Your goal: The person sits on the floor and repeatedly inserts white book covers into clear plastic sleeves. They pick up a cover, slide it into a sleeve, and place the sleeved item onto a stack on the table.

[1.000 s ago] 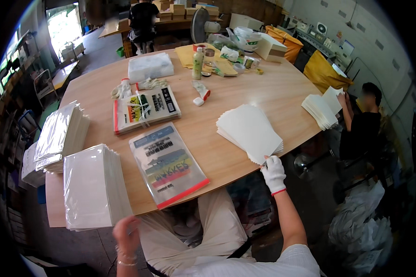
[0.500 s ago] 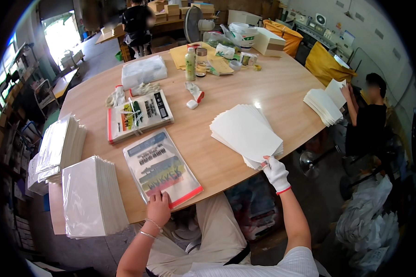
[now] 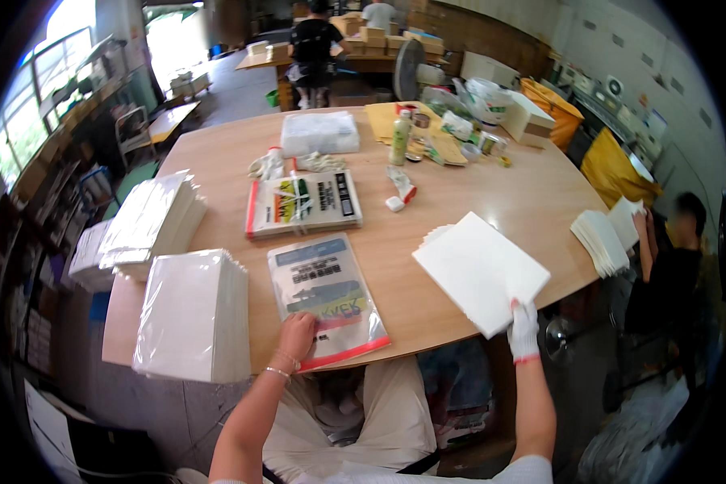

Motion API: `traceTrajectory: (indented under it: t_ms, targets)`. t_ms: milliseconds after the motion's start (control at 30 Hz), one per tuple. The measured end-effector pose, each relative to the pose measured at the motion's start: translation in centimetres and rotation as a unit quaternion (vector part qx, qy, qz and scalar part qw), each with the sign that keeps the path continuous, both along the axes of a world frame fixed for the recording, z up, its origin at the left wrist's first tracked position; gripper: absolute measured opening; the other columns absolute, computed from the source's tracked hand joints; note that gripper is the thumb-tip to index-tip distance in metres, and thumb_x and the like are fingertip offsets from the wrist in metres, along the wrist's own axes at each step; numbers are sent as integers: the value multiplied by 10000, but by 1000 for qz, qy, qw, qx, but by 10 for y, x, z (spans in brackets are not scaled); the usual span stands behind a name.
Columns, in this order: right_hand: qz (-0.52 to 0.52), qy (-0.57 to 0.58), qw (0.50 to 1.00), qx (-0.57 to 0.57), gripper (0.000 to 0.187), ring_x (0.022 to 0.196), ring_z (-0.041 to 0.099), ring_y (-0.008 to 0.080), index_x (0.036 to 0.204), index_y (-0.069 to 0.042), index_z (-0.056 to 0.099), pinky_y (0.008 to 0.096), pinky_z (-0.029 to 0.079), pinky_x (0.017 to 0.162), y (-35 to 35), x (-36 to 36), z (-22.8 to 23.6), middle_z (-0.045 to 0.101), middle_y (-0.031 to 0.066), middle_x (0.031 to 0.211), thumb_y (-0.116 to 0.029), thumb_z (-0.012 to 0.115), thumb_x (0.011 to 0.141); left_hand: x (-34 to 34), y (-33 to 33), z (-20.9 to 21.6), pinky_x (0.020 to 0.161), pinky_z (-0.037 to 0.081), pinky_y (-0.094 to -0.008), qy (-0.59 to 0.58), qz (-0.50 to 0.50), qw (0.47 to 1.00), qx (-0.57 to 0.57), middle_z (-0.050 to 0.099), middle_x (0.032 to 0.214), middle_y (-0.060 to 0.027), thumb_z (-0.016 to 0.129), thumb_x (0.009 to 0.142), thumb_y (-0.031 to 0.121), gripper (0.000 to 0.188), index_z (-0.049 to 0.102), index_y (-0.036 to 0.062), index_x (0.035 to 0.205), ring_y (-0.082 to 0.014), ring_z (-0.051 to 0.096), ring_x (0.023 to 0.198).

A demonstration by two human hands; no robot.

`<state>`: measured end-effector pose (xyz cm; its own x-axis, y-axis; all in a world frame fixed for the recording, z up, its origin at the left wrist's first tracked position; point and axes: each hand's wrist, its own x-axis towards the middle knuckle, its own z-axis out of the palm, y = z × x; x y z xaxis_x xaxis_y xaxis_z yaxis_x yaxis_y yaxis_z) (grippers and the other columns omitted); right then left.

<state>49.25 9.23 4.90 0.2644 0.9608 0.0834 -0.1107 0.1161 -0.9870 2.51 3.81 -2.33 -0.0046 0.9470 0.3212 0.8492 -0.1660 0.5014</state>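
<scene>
Pinching a white sheet (image 3: pixel 482 270) by its near edge, the gloved right hand (image 3: pixel 523 329) seemingly supported it over a paper stack (image 3: pixel 434 233) on the table (image 3: pixel 395 270); the bare left hand (image 3: pixel 299 334), half-curled, grip unclear, lay on a printed bag (image 3: pixel 324 282), perhaps steadying it.

Bench (image 3: pixel 391 262) carries: front stack (image 3: pixel 189 315) at left; bag (image 3: pixel 319 281) right of it; bundle (image 3: pixel 308 202) behind bag; paper sheets (image 3: pixel 480 274) at right; bottle (image 3: pixel 400 137) behind bundle, rightward.
</scene>
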Motion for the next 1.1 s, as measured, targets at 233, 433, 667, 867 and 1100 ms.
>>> traceTrajectory:
  t_ms: [233,433,667,867,1100]
  targets:
    - [240,116,941,-209,357,939,563,201,1139,54,475,310,450,812,-152,-97,22,568,121,1061,-88,479,811,-10,-2,-8,779,452,-381,-9,-17,1000,-7,599,939,-119,558,672,3,250,564,59,915,-319,533,917]
    - [129,283,924,-223,365,951,567,230,1190,1,441,345,474,808,-182,-143,-34,556,110,1078,-68,445,832,-5,-30,25,731,477,-390,3,145,984,101,608,825,-151,562,761,92,162,568,27,910,-326,576,816]
    - [17,327,910,-256,269,816,590,201,1131,-81,472,318,522,581,-203,-186,-11,563,70,1000,-65,439,865,-12,-32,46,508,482,-301,-393,73,898,-185,611,672,-135,516,838,144,199,575,-38,891,-198,621,559]
    - [47,270,945,-177,329,1019,522,222,1206,-59,429,373,476,832,-209,-190,8,509,93,1135,-54,413,877,11,-63,36,570,491,-296,-337,108,935,-40,619,685,-144,472,842,73,207,516,-52,1001,-208,633,645]
    - [89,275,923,-255,266,721,518,115,1162,-133,447,305,492,642,-219,-179,-3,542,21,968,-127,434,897,99,-81,-11,785,465,-296,-678,102,723,85,545,1071,-118,494,834,17,598,180,0,1343,-180,561,913]
